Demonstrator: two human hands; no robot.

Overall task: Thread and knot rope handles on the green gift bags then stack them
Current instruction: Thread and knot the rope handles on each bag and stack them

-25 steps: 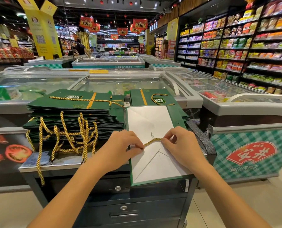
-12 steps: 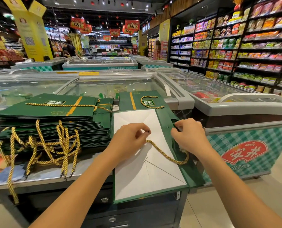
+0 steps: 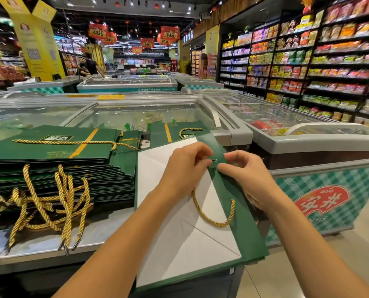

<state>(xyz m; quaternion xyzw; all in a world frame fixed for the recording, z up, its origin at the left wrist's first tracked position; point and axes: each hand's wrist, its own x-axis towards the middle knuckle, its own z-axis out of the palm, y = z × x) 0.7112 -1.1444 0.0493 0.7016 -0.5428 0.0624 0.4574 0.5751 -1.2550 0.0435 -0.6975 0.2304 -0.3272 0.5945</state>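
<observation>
Matt paper bag (image 3: 233,201), twisted gold rope (image 3: 211,220)

On the red oval logo (image 3: 321,203) of the teal-and-white checked chest freezer (image 3: 362,179), "Anjoy" is printed in small white letters above the large white characters 安井. Far behind that freezer, yellow Chinese characters are borne by red hanging paper banners (image 3: 170,32), too blurred to be read surely.

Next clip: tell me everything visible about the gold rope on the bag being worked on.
The gold rope is a twisted, shiny cord. It lies in a slack U over the bag's white inner face. One end enters the lower hole in the green band; the other runs up into the left hand, its tip hidden. The right hand pinches the band beside the upper hole.
</observation>
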